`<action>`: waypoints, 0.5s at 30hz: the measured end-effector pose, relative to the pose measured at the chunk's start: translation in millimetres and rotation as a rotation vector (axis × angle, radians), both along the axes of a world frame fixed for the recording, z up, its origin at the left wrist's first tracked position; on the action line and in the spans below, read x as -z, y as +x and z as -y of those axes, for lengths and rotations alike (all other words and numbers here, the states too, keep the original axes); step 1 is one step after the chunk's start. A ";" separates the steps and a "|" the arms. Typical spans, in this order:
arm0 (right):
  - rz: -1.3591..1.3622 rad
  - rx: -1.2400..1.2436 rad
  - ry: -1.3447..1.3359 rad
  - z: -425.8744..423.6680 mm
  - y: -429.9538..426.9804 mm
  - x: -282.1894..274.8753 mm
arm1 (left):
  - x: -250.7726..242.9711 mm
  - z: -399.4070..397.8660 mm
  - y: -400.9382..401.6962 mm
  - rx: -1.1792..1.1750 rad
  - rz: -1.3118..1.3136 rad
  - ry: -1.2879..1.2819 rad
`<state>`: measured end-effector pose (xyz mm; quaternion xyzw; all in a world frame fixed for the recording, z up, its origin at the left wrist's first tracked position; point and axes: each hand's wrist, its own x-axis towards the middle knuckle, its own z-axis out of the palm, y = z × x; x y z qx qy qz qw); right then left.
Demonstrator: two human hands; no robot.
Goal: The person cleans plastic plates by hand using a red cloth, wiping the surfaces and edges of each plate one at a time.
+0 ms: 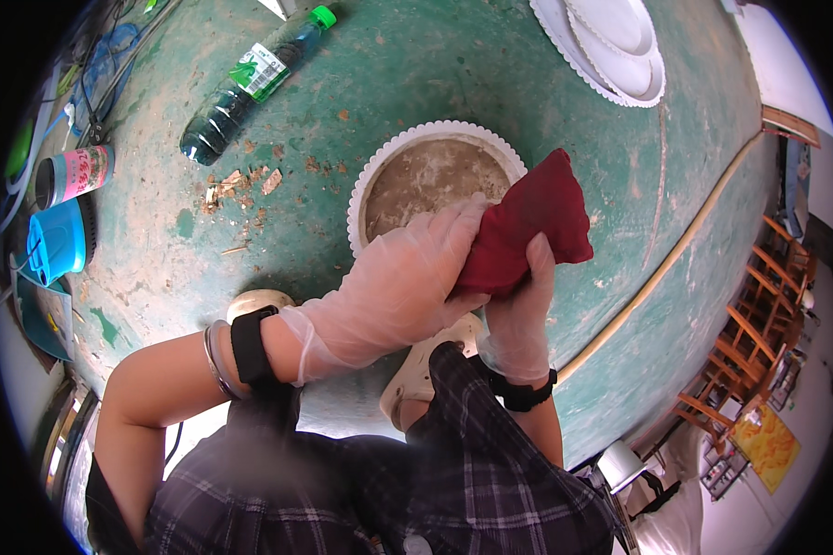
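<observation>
Both my hands wear thin clear plastic gloves and hold a dark red cloth bundle [527, 215] between them. My left hand [409, 274] wraps around its near left side. With its thumb laid over the cloth, my right hand [527, 312] grips it from below and the right. What the cloth contains, if anything, cannot be seen. Beneath the bundle, a round plastic tray with a white scalloped rim [356, 201] rests on the green floor. Its inside is brown and stained, and my left hand and the cloth cover part of it.
A green-capped plastic bottle [222, 114] of dark contents lies near brown crumbs [232, 191]. White scalloped trays [607, 55] lie at upper right. A blue container [59, 236], a pink-labelled canister [80, 173] and cables line the left. A long pole [656, 288] and wooden chairs [756, 319] are right.
</observation>
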<state>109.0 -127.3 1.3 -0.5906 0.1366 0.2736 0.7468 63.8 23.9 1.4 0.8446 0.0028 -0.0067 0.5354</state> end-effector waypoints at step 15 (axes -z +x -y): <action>-0.099 0.147 0.035 9.0 23.3 -8.8 | -3.0 -15.7 9.0 0.284 0.165 0.001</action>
